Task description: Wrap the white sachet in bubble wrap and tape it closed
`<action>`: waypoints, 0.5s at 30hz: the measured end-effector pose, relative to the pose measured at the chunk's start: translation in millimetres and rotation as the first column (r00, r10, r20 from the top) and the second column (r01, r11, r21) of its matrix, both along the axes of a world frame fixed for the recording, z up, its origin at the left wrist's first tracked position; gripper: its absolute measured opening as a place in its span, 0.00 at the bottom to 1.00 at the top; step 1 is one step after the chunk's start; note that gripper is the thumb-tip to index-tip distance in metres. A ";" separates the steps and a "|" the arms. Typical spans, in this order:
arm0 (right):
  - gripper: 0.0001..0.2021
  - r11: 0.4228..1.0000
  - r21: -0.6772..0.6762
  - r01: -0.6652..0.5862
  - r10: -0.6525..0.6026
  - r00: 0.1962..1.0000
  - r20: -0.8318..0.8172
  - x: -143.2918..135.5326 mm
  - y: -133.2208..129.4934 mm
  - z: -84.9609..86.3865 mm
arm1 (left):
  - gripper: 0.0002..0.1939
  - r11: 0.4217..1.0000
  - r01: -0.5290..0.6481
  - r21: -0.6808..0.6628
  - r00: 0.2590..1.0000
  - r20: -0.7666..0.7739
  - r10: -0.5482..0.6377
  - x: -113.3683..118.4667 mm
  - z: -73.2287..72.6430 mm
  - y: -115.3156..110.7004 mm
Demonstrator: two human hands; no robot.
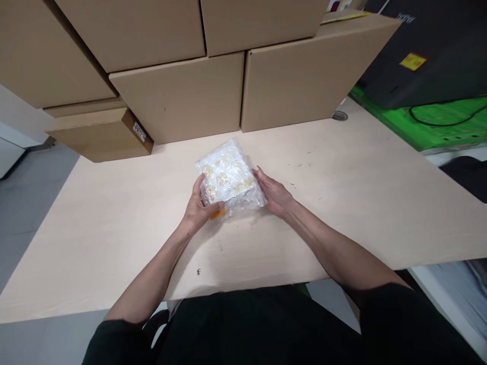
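Observation:
A flat white packet point(227, 175) wrapped in clear plastic, printed with pale yellow round shapes, rests on the light wooden table point(114, 228) in front of me. My left hand point(200, 207) grips its near left corner, thumb on top beside a small orange spot at the edge. My right hand point(274, 194) holds its right side, fingers against the plastic wrap. Both forearms reach in from the bottom of the view.
Several brown cardboard boxes point(182, 96) are stacked along the table's far edge; one with a white label point(99, 134) sits at the left. A green crate point(437, 124) with a black cable and a dark panel stand off to the right.

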State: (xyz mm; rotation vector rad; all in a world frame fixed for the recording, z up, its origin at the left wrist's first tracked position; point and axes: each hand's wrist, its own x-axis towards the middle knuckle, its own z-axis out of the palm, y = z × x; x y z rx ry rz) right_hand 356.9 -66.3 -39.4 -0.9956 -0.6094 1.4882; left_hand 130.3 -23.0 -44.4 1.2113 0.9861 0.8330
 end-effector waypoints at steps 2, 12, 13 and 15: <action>0.23 0.999 -0.036 0.027 -0.026 0.999 0.025 2.6 2.3 -3.4 | 0.59 0.999 0.027 0.030 0.999 -0.031 -0.027 0.2 -0.5 -0.8; 0.15 0.766 0.501 0.403 -0.624 0.654 0.428 40.0 11.1 1.1 | 0.74 0.955 0.288 -0.075 0.949 -0.108 -0.295 -15.3 47.2 -6.5; 0.13 0.711 0.563 0.422 -0.692 0.567 0.448 47.3 13.0 0.5 | 0.74 0.931 0.347 -0.112 0.929 -0.097 -0.358 -17.4 49.6 -6.9; 0.13 0.605 0.620 0.499 -0.795 0.417 0.440 63.5 17.2 -1.9 | 0.72 0.856 0.484 -0.182 0.864 -0.053 -0.500 -19.5 51.6 -8.8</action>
